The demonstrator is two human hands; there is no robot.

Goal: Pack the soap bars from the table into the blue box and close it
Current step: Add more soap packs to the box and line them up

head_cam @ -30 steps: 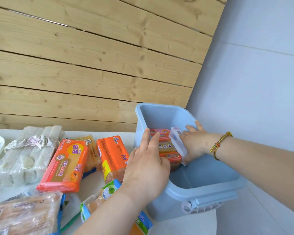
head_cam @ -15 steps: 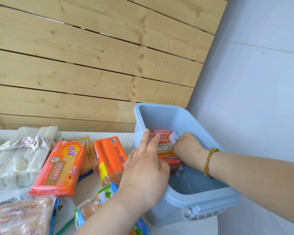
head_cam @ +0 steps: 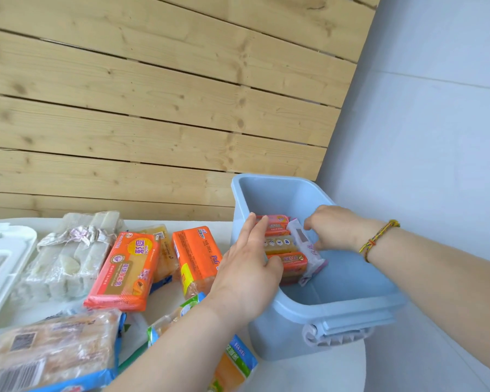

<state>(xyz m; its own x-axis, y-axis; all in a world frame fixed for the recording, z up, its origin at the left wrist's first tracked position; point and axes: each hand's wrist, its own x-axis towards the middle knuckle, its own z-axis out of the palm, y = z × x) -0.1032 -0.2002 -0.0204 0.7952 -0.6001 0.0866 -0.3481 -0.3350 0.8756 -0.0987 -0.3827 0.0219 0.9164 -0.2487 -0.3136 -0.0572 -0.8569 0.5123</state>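
Both hands in the box, seating soap against its left wall.

Left hand (head_cam: 246,275) reaches over the left rim of the box (head_cam: 337,312); fingers straight and close together, flat against the stacked bars (head_cam: 280,244), thumb on the nearest orange one. Right hand (head_cam: 334,230), bracelet (head_cam: 376,241) on its wrist, is inside the box with fingers curled onto the white bar (head_cam: 301,241), which stands on edge, tilted, touching the right side of the stack. Rest of the box floor bare. Box sits at the right edge of the table (head_cam: 323,372), open. More soap on the table to its left: two orange packs (head_cam: 125,270) (head_cam: 195,256), a clear pack (head_cam: 65,256) of pale bars and others nearer the camera. White lid (head_cam: 0,258) at far left.
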